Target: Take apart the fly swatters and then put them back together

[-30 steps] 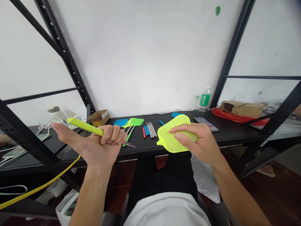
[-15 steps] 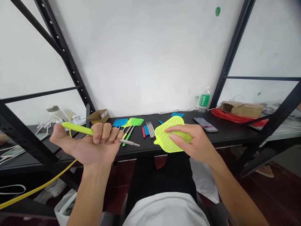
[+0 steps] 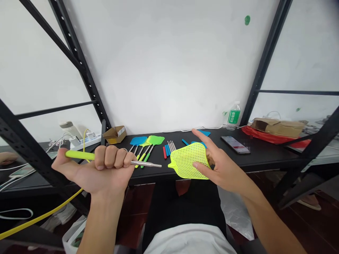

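Note:
My left hand (image 3: 106, 167) is wrapped round a fly swatter handle (image 3: 79, 155), a yellow-green grip with a silver metal rod (image 3: 148, 164) pointing right. In my right hand (image 3: 219, 165) is a yellow-green perforated fly swatter head (image 3: 186, 160), pinched with the thumb in front while the index finger points up. Its small socket end (image 3: 171, 165) faces the rod tip, and a short gap separates them. Behind, on the black table, lie whole fly swatters with blue (image 3: 138, 140) and green heads (image 3: 156, 140). Red (image 3: 164, 152) and blue grips and several bare metal rods (image 3: 172, 145) lie beside them.
A small cardboard box (image 3: 114, 134) stands at the back left. To the right are a phone (image 3: 235, 144), a water bottle (image 3: 233, 116) and a carton on red plastic (image 3: 278, 127). Black metal posts flank the table (image 3: 259, 160). A yellow cable (image 3: 45, 213) runs at lower left.
The rod tip and the swatter head's socket have come closer together and nearly line up. My right index finger has lifted off the head's face. The view has shifted slightly.

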The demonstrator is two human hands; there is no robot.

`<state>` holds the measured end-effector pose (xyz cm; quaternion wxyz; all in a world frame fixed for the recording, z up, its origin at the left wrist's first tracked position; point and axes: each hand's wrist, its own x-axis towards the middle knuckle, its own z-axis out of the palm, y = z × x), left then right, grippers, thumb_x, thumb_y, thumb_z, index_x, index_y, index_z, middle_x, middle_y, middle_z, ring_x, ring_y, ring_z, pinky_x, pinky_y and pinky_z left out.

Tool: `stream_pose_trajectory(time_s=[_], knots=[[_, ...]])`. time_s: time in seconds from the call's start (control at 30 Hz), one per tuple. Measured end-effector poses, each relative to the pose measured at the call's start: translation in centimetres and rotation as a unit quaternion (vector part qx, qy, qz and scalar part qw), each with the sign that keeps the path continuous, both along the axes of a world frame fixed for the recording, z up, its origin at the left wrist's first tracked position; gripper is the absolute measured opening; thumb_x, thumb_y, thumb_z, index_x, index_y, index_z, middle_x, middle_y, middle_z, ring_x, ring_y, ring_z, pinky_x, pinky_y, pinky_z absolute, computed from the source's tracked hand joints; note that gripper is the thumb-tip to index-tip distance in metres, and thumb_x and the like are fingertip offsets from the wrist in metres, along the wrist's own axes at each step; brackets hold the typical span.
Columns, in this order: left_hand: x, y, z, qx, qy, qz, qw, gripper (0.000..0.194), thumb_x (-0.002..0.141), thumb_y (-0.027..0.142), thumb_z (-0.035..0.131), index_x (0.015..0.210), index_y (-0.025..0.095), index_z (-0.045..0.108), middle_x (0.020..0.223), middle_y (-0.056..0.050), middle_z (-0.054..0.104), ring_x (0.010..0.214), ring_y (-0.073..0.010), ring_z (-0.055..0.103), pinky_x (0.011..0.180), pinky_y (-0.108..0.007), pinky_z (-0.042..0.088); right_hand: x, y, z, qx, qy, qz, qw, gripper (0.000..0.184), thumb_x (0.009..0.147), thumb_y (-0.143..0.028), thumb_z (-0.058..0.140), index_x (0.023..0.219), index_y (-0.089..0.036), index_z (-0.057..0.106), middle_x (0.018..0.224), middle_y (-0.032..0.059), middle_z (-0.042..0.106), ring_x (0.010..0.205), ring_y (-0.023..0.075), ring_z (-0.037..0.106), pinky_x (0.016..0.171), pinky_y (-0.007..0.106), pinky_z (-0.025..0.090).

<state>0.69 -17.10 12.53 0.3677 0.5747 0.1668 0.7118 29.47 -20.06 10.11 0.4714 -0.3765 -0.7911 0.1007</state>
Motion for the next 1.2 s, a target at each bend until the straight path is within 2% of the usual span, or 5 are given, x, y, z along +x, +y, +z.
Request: stream_pose_trajectory(time_s=[0.17, 0.27, 0.47, 0.7, 1.2], knots=[[-0.1, -0.1, 0.0, 0.006, 0.045, 0.047, 0.998, 0.06, 0.088, 0.065, 0.005, 0.053, 0.017, 0.011, 0.042, -0.001, 0.005, 0.041, -0.0121, 0.017, 0.044, -0.036, 0.018, -0.1, -0.1, 0.1, -0.065, 0.014, 0.05, 0.997, 0.045, 0.089, -0.024, 0.063, 0.133, -0.03, 0.053, 0.091, 0.0016, 0.07, 0.069, 0.0178, 0.067, 0.058, 0.026, 0.055], [-0.1, -0.2, 0.1, -0.038, -0.001, 0.046, 0.998, 0.06, 0.086, 0.066, 0.011, 0.053, 0.017, 0.009, 0.041, 0.0, 0.004, 0.041, -0.0119, 0.016, 0.043, -0.034, 0.018, 0.2, -0.1, 0.0, -0.11, 0.043, 0.063, 0.991, 0.03, 0.089, -0.027, 0.064, 0.117, -0.026, 0.054, 0.089, 0.0011, 0.065, 0.067, 0.0155, 0.063, 0.052, 0.023, 0.049], [-0.3, -0.3, 0.3, -0.101, -0.247, -0.133, 0.954, 0.063, 0.083, 0.071, 0.029, 0.05, 0.019, 0.015, 0.041, 0.005, 0.007, 0.042, -0.0097, 0.004, 0.042, -0.031, 0.016, 0.4, -0.7, 0.0, -0.191, 0.076, 0.091, 0.974, 0.018, 0.09, -0.03, 0.064, 0.097, -0.025, 0.047, 0.084, -0.0021, 0.048, 0.065, 0.0122, 0.048, 0.051, 0.022, 0.039], [-0.5, -0.3, 0.3, -0.102, -0.329, -0.226, 0.911, 0.061, 0.081, 0.07, 0.031, 0.05, 0.021, 0.014, 0.042, 0.007, 0.007, 0.041, -0.0092, 0.001, 0.041, -0.03, 0.015, 0.6, -1.0, 0.3, -0.162, 0.023, 0.105, 0.981, 0.013, 0.087, -0.022, 0.063, 0.086, -0.022, 0.05, 0.082, -0.0001, 0.052, 0.068, 0.0139, 0.045, 0.055, 0.024, 0.035], [-0.9, -0.3, 0.5, -0.071, -0.33, -0.289, 0.896, 0.056, 0.081, 0.058, 0.042, 0.05, 0.021, 0.013, 0.043, 0.007, 0.005, 0.038, -0.0084, 0.001, 0.038, -0.029, 0.014, 0.3, -1.4, 0.8, -0.152, 0.005, 0.138, 0.979, 0.02, 0.086, -0.017, 0.062, 0.079, -0.022, 0.043, 0.093, 0.0026, 0.065, 0.076, 0.0158, 0.056, 0.06, 0.026, 0.039]])
